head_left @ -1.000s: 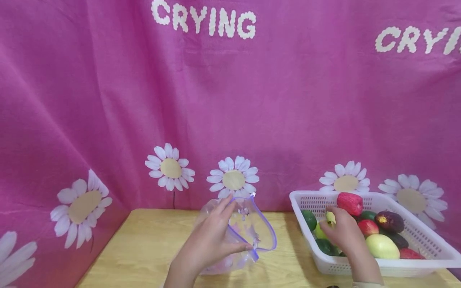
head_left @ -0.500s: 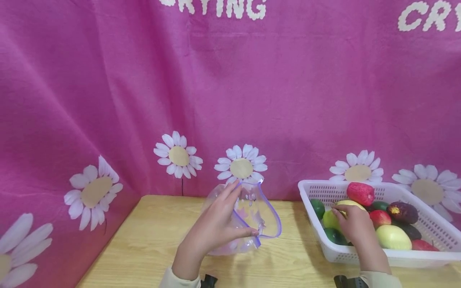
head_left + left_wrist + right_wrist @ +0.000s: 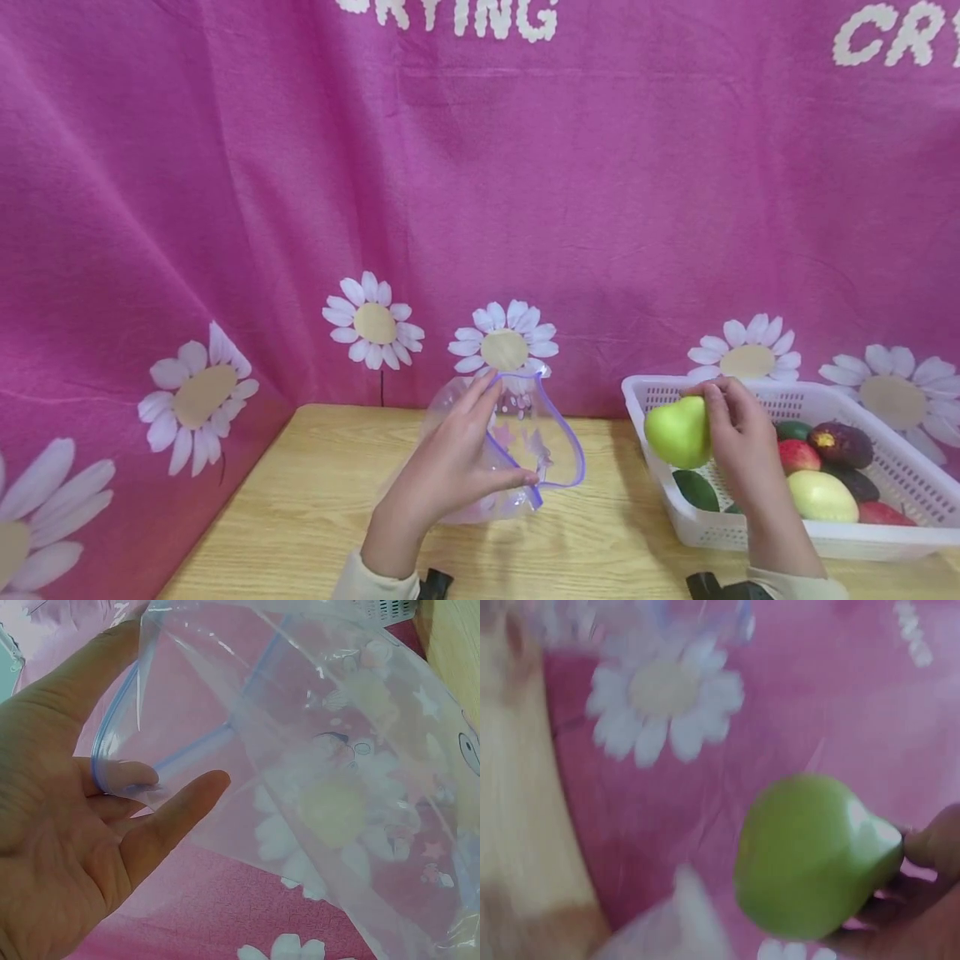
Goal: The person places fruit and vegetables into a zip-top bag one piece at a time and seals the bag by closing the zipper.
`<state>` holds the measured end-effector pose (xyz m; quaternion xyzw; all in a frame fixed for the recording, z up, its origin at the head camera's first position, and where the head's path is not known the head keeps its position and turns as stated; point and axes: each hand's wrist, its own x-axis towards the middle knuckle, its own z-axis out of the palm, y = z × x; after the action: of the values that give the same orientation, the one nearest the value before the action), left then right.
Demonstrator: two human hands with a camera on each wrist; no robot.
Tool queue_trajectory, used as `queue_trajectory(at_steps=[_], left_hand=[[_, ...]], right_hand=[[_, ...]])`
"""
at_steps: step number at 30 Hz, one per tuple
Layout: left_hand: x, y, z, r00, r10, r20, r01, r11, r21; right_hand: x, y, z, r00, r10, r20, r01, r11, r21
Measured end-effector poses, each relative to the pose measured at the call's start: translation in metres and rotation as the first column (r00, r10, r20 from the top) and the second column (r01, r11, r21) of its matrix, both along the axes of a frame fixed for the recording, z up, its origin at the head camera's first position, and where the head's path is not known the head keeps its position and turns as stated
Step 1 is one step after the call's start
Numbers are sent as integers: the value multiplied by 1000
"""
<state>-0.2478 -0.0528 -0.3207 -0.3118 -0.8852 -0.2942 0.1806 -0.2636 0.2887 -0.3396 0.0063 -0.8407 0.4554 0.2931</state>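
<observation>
My right hand (image 3: 750, 442) pinches a green pear (image 3: 677, 432) by its narrow end, above the left side of a white plastic basket (image 3: 705, 527). In the right wrist view the pear (image 3: 814, 859) hangs from the fingertips, wide end outward. My left hand (image 3: 450, 467) holds a clear zip bag (image 3: 555, 446) by its purple-edged mouth, thumb and fingers spread so that the mouth gapes. Seen from the left wrist, the bag's rim runs between the fingers of the left hand (image 3: 67, 802), and one fingertip shows through the plastic. Printed figures mark the bag.
Several fruits lie in the basket: a pale yellow round one (image 3: 822, 497), a red one (image 3: 798, 456), a dark purple one (image 3: 840, 444) and a green one (image 3: 696, 490). The wooden table (image 3: 300, 500) ends at a pink flowered curtain (image 3: 525, 183) behind.
The right hand has risen out of the fruit with the green pear in its fingers. The left hand keeps its hold on the bag. The head view has tilted down slightly.
</observation>
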Motion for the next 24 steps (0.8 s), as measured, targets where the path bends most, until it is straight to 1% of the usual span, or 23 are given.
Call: queue_trajectory(at_steps=[1,2,4,6,7,8,11,14,16,19,22,24], left_hand=[[0,0,0,1000,1,1,-1,1000,0],[0,0,1,1000,0,4,0,1000,1],[0,1,1,1000,-2,8,2,1000,1],[0,2,1,1000,-6,10,6,1000,3],[0,2,1,1000,-6,12,6,1000,3],[0,3,1,1000,-7,13,7,1000,1],[0,3,0,1000,-7,20,7,1000,1],[2,3,0,1000,-12,29,12,1000,5],[3,3,0,999,-15,37,14,1000,8],[4,2,1,999,-13,41,13,1000,10],[4,2,2,999,-10,49,9,1000,28],[4,1,3,998,-15,60,12,998,54]], right_hand=[[3,-7,4,998,62,-31,-63,997,-37],[5,-15,8,990,118,-76,-123,991,-61],[8,-32,14,961,224,-166,-243,964,-108],[11,-50,17,920,316,-231,-353,925,-141],[13,-59,18,903,348,-252,-390,909,-144],[14,-67,18,888,368,-276,-415,900,-136],[15,-90,15,854,415,-315,-467,877,-110],[15,-104,8,840,449,-305,-472,881,-2],[15,-109,3,836,475,-275,-467,879,98],[14,-111,-2,838,499,-221,-445,859,252],[15,-111,-4,844,505,-180,-436,843,315],[15,-112,-4,852,495,-168,-426,843,328]])
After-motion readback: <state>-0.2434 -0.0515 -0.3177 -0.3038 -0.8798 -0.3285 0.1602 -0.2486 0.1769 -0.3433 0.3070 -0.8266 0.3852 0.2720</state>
